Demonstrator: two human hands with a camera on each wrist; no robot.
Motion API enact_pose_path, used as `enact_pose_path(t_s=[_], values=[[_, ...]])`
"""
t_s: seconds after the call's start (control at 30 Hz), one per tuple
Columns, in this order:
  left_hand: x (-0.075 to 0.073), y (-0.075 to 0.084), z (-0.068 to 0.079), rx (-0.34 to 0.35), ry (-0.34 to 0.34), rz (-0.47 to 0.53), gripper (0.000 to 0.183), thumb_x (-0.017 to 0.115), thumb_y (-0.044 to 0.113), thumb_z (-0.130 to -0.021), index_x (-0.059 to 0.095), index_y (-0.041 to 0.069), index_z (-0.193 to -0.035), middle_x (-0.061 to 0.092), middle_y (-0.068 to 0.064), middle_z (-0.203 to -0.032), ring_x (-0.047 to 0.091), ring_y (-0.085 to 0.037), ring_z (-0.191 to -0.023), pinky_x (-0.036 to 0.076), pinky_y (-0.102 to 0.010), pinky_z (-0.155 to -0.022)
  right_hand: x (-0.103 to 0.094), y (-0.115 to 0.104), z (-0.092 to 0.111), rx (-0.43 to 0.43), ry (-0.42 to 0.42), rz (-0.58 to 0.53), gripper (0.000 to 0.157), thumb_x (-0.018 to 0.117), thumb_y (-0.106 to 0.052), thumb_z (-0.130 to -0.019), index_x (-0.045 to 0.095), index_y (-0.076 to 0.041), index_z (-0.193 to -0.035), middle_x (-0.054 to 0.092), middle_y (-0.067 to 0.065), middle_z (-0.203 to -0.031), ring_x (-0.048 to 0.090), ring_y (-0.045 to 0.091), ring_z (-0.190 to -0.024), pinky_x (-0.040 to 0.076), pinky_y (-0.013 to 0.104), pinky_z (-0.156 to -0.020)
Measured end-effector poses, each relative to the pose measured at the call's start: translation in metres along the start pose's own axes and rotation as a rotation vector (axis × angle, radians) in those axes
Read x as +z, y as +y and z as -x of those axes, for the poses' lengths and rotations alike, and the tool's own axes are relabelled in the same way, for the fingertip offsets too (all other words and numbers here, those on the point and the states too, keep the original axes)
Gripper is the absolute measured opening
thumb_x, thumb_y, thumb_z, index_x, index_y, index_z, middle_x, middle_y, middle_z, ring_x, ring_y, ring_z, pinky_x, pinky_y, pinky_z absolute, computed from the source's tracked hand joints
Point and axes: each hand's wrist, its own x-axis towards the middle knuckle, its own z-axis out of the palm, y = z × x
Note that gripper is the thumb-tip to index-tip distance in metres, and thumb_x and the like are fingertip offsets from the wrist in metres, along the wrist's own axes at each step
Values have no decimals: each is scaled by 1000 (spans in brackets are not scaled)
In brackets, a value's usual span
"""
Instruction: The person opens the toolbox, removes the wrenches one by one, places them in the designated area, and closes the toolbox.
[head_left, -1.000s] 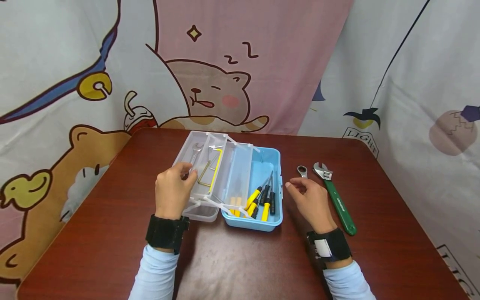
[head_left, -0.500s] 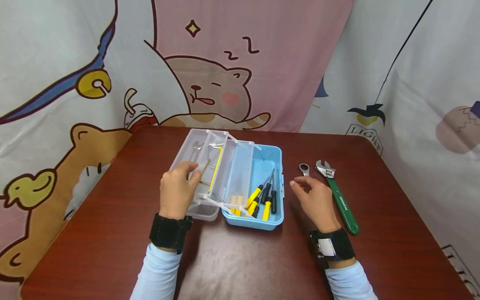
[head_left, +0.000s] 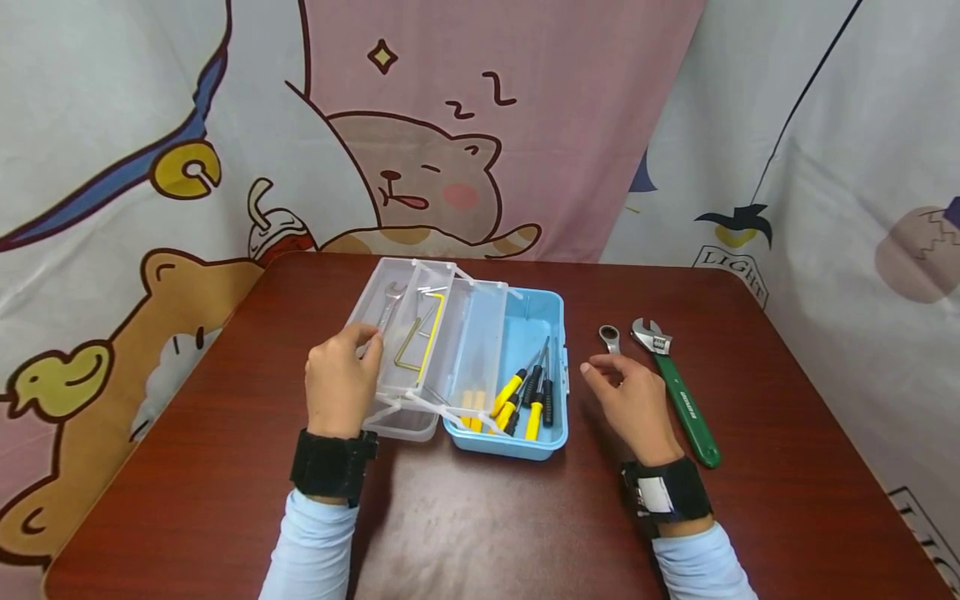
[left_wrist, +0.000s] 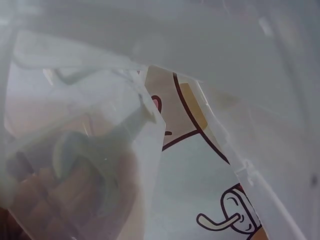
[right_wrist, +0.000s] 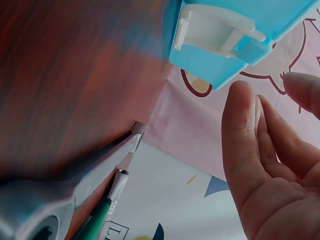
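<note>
Left hand sits by the wrench left of the blue box, grip unclear; right hand relaxed, empty. One bump could tip the tray!

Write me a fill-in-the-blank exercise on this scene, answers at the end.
1. The adjustable wrench has a ____ handle.
2. The screwdrivers lie in the light ____ box.
3. In the head view, the ring-ended wrench lies to the ____ of the adjustable wrench.

Missing words: green; blue; left.
</note>
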Motion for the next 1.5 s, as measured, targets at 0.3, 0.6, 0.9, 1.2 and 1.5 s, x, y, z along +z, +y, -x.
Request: enact_pose_path(t_s=[0.3,0.6,0.9,1.2,1.5], values=[[-6,3,-1,-67,-86,10,19,76,0,-91,76,-5,-109,76,-22,-103,74,-41,-93,56,-58,-79,-1,0,1,-7,-4,-4,34,70,-28,-101,73,-1,-121,75,15,-103,65,27,-85,56,35,-68],[-12,10,-2,-135,-148,-56,22,77,4,-91,75,-4,-112,74,-26,-108,72,-47,-94,57,-59,-77,-2,1,1,-16,-3,8,33,70,-28,-101,73,-1,-120,75,14,-101,66,27,-84,55,33,-67],[-12,9,-6,-121,-174,-88,20,78,5,-91,75,-6,-106,75,-25,-101,72,-48,-90,56,-60,-75,-2,0,3,2,-18,-15,34,69,-28,-101,73,-1,-122,75,14,-104,67,27,-86,56,34,-68],[-13,10,-22,-81,-270,-183,30,80,6,-88,72,-12,-111,74,-30,-101,73,-48,-85,59,-60,-71,-2,1,4,-17,-5,-20,33,70,-29,-101,73,-2,-120,75,13,-101,66,26,-84,55,33,-66],[-20,18,-52,1,-488,-340,29,82,11,-87,71,-13,-99,69,-27,-84,65,-36,-66,58,-54,-62,0,1,7,7,-26,-32,35,69,-30,-102,72,-3,-123,74,14,-104,66,27,-86,56,34,-67]])
